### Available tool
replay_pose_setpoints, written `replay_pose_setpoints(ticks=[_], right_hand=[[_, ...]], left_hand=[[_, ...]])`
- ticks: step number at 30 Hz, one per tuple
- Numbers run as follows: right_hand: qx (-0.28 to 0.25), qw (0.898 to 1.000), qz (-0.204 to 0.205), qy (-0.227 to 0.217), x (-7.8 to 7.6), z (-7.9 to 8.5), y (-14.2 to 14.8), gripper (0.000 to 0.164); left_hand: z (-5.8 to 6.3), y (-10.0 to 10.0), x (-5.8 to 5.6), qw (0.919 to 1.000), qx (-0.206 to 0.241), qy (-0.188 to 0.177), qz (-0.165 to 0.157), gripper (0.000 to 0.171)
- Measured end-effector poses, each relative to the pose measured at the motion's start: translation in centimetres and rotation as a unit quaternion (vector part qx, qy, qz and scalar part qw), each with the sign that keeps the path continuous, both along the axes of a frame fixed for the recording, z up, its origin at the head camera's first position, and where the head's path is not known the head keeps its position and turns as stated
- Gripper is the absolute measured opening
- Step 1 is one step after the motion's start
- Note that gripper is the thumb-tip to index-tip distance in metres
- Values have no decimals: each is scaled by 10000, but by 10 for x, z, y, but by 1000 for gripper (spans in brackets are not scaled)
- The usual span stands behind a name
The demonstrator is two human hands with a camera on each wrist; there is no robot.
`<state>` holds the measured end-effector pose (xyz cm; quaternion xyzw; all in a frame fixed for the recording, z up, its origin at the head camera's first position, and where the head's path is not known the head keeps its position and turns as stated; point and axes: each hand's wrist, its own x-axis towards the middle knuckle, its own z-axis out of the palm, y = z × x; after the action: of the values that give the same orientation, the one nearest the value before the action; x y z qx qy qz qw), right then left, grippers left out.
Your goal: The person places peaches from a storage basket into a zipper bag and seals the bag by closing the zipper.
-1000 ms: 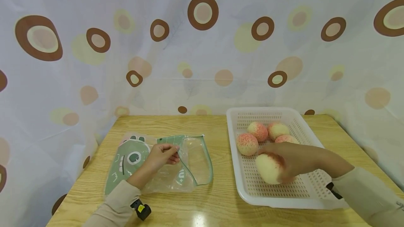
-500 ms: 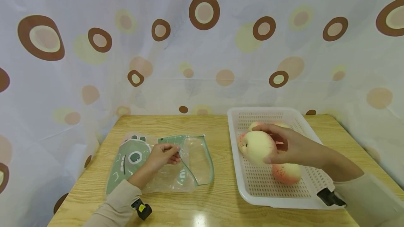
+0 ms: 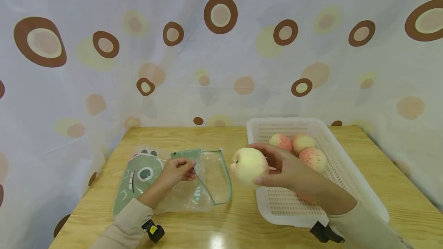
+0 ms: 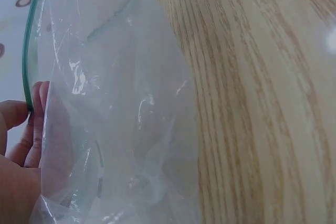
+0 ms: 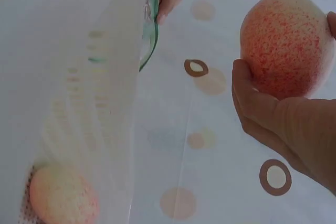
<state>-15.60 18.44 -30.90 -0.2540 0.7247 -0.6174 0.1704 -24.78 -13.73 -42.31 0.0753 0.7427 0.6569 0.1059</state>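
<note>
A clear plastic bag [image 3: 180,195] with a green monster print and green-trimmed mouth lies on the left of the table. My left hand [image 3: 178,170] pinches the green edge of its mouth between thumb and fingers, and the mouth gapes to the right. In the left wrist view the bag's film [image 4: 126,103] hangs over part of that hand. My right hand [image 3: 283,166] grips a peach [image 3: 250,166], raised between the bag's mouth and the basket. The right wrist view shows the peach's speckled red side [image 5: 283,45] with fingers curled around it.
At the right stands a white perforated plastic basket [image 3: 353,172] with several peaches [image 3: 313,160] inside; one is mostly hidden under my right hand. The wooden table [image 3: 235,226] ends at a patterned curtain [image 3: 221,60] behind.
My right hand has lifted the peach out of the basket and carried it left, past the basket's rim toward the bag. The left hand still pinches the bag's edge.
</note>
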Motion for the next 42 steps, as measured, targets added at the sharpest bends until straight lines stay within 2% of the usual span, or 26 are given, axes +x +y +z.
replay_pose_setpoints(ticks=[3, 6, 14, 17, 20, 24, 27, 31, 37, 42], right_hand=[[-64, 9995, -171, -242, 0, -6, -19, 70], [-270, 9973, -516, -444, -1, -11, -36, 71], [-1004, 9811, -1329, -989, 5, -21, -74, 71], [-986, 9766, -1795, -661, 7, -28, -89, 73], [-775, 9745, -2106, 16, 11, -38, -103, 75], [-370, 9715, -2161, 898, 15, -53, -119, 78], [-241, 9692, -2180, 1119, 16, -63, -128, 80], [-211, 9663, -2383, 955, 13, -75, -138, 81], [-453, 9579, -2758, 658, 6, -89, -146, 80], [-758, 9396, -3337, 2, -6, -97, -149, 80]], left_hand=[[-2, -2, 0, 10000, -47, -5, -23, 24], [-1, -2, 1, 10000, -68, 6, -7, 25], [2, -2, 2, 9999, -108, -22, 113, 25], [2, -3, 3, 9999, -98, -6, 127, 25], [2, -3, 3, 9999, -69, 16, 105, 26], [2, -3, 3, 9999, -86, 32, 54, 26], [2, -3, 4, 9999, -125, 20, 84, 27], [2, -3, 4, 9998, -150, 5, 134, 29], [4, -4, 5, 9999, -92, 45, -23, 30], [6, -3, 5, 10000, -85, 27, 29, 30]])
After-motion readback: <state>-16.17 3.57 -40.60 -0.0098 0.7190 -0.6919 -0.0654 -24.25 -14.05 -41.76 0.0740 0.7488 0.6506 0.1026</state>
